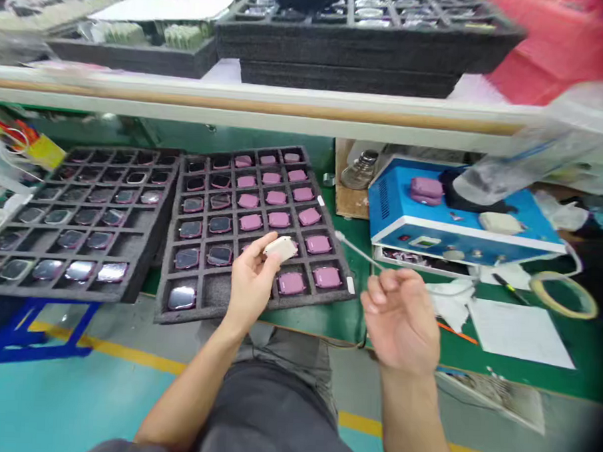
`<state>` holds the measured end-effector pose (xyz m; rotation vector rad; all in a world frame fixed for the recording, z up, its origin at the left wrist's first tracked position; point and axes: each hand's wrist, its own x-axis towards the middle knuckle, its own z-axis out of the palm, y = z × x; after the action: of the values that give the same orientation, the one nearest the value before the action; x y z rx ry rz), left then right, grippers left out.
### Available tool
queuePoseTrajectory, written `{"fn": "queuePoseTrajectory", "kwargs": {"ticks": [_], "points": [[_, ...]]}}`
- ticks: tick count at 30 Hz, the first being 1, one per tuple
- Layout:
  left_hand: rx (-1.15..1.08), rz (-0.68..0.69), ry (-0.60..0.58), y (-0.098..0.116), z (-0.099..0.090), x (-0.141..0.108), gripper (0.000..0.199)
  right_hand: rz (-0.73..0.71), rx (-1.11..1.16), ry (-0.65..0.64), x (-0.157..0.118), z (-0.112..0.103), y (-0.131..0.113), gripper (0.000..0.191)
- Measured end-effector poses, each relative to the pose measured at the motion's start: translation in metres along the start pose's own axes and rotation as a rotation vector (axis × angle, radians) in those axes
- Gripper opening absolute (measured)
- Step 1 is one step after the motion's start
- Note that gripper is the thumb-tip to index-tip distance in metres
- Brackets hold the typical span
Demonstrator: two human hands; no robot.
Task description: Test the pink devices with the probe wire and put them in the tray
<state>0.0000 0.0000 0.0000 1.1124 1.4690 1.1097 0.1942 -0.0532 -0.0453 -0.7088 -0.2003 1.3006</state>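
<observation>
Between its thumb and fingers, my left hand (pixel 253 284) holds a small cream-coloured case (pixel 281 249) above a dark foam tray (pixel 213 294). Pink cases (pixel 292 283) fill the tray's right columns, and dark-faced pieces (pixel 182 297) sit in its left ones. My right hand (pixel 402 320) is raised to the right of the tray, palm up with fingers curled. A thin white tube-like tool (pixel 358 250) runs up and left from its fingertips, held in them.
A second foam tray (pixel 137 267) lies at the left. At the right stands a blue machine (pixel 394 220) bearing a pink case and a cream case. A tape roll (pixel 563 295) and white paper (pixel 519 332) lie nearby. A shelf edge (pixel 286 119) crosses above.
</observation>
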Motion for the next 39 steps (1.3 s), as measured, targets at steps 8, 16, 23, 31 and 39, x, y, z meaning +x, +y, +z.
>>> {"fn": "queuePoseTrajectory", "kwargs": {"ticks": [8, 16, 23, 31, 39], "points": [[-0.104, -0.031, 0.029, -0.007, 0.014, 0.001, 0.03, -0.198, -0.231, 0.036, 0.02, 0.03, 0.057, 0.011], [-0.195, 0.023, -0.013, -0.008, 0.029, 0.002, 0.031, -0.328, -0.25, 0.111, 0.019, 0.036, 0.068, 0.012], [-0.185, 0.017, 0.052, -0.019, 0.035, 0.002, 0.033, -0.395, -0.341, 0.094, 0.014, 0.033, 0.075, 0.009], [-0.139, 0.033, 0.045, -0.02, 0.036, -0.004, 0.025, -0.438, -0.408, 0.115, 0.016, 0.03, 0.077, 0.005], [-0.09, 0.073, 0.047, -0.019, 0.038, -0.005, 0.026, -0.441, -0.458, 0.15, 0.018, 0.028, 0.078, 0.004]]}}
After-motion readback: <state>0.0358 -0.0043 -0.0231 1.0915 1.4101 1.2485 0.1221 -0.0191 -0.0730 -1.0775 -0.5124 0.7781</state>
